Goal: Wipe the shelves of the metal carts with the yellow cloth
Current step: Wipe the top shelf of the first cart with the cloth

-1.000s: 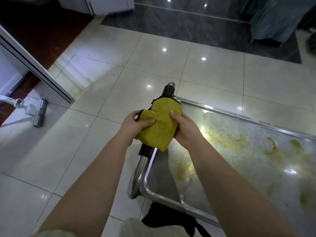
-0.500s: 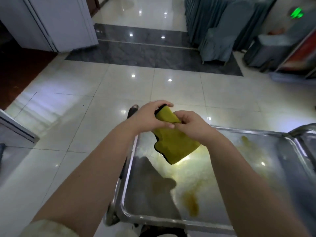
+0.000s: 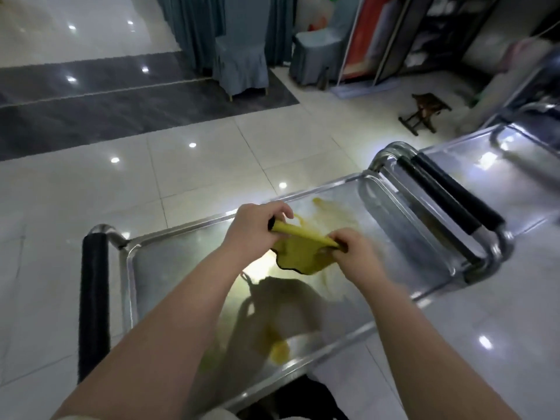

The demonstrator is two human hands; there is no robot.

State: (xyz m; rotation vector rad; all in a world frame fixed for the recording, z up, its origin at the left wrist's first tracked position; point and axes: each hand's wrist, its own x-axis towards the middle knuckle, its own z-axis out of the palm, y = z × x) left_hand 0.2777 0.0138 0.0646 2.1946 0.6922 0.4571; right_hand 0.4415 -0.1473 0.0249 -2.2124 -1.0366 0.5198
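So, status: wiping looks not yet begun on this shelf. The left hand (image 3: 254,228) and right hand (image 3: 354,253) each grip one end of the yellow cloth (image 3: 300,253), fingers curled round its rolled upper edge. That edge is pulled taut between them and the rest hangs loose below. The cloth is in the air over the middle of the near cart's top shelf (image 3: 181,268) and apart from the steel, with its shadow falling on the surface underneath. My read is that this is folding or straightening the cloth, not a wipe stroke. The shelf shows yellowish smears: one patch (image 3: 277,351) by the near rim and another streak (image 3: 321,204) toward the far rim. I can't tell whether some of that is reflection off the cloth. A black-grip handle (image 3: 92,298) sits at the shelf's left end. The second cart (image 3: 472,165) stands just beside it on the right, handles next to each other, and its top looks shiny but is too blurred to judge clean or dirty. Lower shelves are out of view. Estimate: near the start, with this top shelf, the second cart and any lower shelves all left to do.
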